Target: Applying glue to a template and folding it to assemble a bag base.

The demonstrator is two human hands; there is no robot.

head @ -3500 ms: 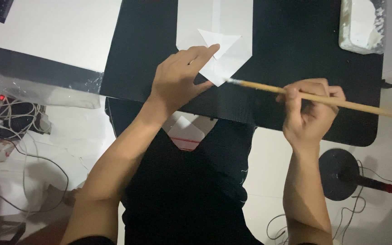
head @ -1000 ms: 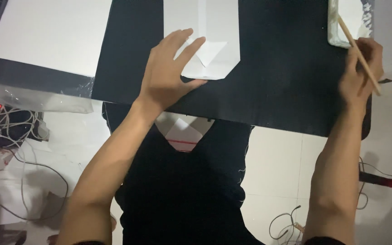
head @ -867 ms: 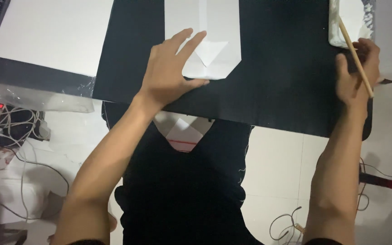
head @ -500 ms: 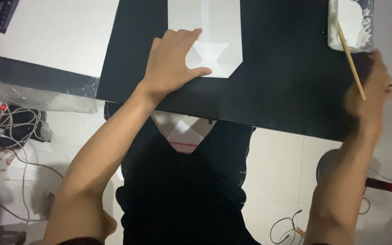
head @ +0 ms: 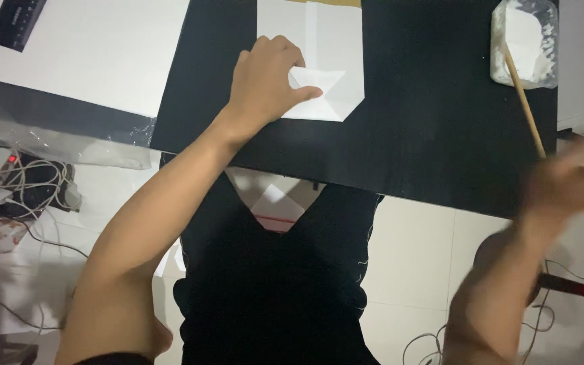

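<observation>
My left hand lies flat on a folded white paper, its fingers pressing the pointed flap at the paper's near end. The paper rests on a black mat. My right hand is blurred with motion at the mat's right edge, fingers apart and nothing in it. Just beyond it a thin wooden brush handle lies still, its far end resting in a clear container of white paste at the mat's far right corner.
A large white sheet with a dark ruler-like object lies left of the mat, over clear plastic film. Cables lie on the tiled floor at left. A round black base and a red-handled tool sit at the lower right.
My right hand carried the brush to the paste container, left it resting there and is pulling back toward me. My left hand slid down onto the paper's folded flap.
</observation>
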